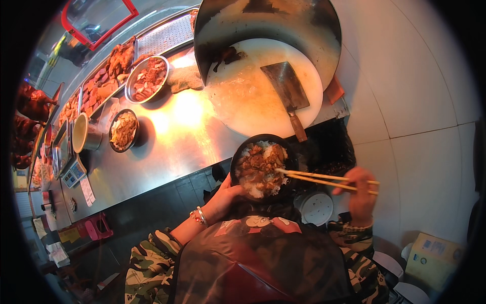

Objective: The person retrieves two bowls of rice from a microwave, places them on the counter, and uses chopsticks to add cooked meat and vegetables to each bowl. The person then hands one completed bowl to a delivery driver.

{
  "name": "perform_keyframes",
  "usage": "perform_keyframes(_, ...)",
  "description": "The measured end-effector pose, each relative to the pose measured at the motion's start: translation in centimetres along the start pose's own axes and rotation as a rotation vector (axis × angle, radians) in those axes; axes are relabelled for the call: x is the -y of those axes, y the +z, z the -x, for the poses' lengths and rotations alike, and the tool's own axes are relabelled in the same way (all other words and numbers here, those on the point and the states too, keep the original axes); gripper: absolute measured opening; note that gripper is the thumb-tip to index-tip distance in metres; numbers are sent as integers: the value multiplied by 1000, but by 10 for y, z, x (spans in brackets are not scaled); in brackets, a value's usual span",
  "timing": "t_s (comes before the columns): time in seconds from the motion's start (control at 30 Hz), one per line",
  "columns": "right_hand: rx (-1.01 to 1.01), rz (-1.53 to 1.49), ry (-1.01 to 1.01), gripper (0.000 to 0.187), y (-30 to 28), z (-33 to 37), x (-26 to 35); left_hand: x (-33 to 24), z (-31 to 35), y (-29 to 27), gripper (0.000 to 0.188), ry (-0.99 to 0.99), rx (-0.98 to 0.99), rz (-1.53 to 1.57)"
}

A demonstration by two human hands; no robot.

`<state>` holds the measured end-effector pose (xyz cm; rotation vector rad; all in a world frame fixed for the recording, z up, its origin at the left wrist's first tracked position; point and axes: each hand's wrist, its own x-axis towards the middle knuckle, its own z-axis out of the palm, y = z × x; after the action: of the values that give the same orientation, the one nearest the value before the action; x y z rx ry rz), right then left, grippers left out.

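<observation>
My left hand point(224, 199) is closed on the left side of a black bowl point(290, 188), which it holds up in front of my apron. White rice point(255, 191) and pieces of brown meat point(259, 164) fill the bowl. In my right hand point(361, 192) is a pair of long wooden chopsticks point(324, 179), gripped near their back ends. Their tips reach into the food at the bowl's right side. Just beyond the bowl, a cleaver point(286, 87) lies on a round white chopping board point(234, 111), its wooden handle over the near edge.
A curved metal guard point(268, 20) stands behind the board. On the steel counter point(167, 169) are a second black bowl of food point(123, 130), a metal bowl of meat point(148, 78), a metal pot point(87, 133) and a scale point(74, 173). Roast poultry point(34, 104) hangs far left. A cardboard box point(434, 261) sits lower right.
</observation>
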<state>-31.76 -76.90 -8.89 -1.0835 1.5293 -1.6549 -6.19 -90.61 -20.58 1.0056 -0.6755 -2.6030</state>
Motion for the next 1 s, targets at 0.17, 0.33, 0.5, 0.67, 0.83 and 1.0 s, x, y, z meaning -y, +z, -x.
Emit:
perform_keyframes(0.17, -162, 126, 3, 24, -29, -1, 22, 0, 0, -1, 50, -20, -14, -4)
perform_keyframes(0.33, 58, 198, 20, 23, -1, 5, 16, 2, -4, -2, 52, -43, 0, -15)
perform_keyframes(0.5, 334, 287, 169, 15, 38, -7, -3, 3, -7, -1, 62, 5, 64, -31)
perform_keyframes(0.67, 300, 275, 107, 18, 43, -8, -11, 3, -1, -2, 58, 11, 46, -44)
perform_keyframes(0.83, 117, 66, 24, 24, 18, -10, -2, 1, 3, -2, 51, -10, -13, -23)
perform_keyframes(1.0, -134, -82, -52, 25, -20, -13, 16, 0, 5, -3, 49, 10, -3, 4)
